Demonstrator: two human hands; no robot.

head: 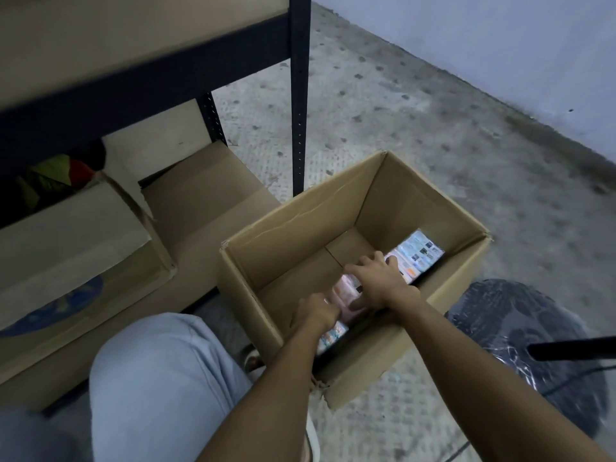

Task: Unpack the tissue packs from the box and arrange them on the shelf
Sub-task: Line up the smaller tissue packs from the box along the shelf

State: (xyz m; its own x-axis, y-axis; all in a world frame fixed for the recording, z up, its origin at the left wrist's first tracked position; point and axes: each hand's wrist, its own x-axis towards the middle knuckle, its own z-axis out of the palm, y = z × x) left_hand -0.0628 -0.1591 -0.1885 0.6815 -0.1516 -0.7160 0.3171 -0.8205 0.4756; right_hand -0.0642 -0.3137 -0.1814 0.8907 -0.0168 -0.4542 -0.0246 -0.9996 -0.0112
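Note:
An open cardboard box (293,228) stands on the floor in front of me. Both my hands reach down inside it. My left hand (316,313) and my right hand (380,281) grip a pink tissue pack (345,291) between them near the box's bottom. A bluish printed tissue pack (421,255) lies along the right wall of the box beyond my right hand. Another printed pack (331,336) shows under my left wrist. The dark metal shelf (140,75) with a beige board rises at the upper left.
Under the shelf sit closed cardboard boxes (206,201) and one with a blue print (66,261). A shelf post (299,95) stands just behind the open box. My knee in light trousers (160,378) is at lower left. A dark plastic-wrapped object (520,345) lies to the right.

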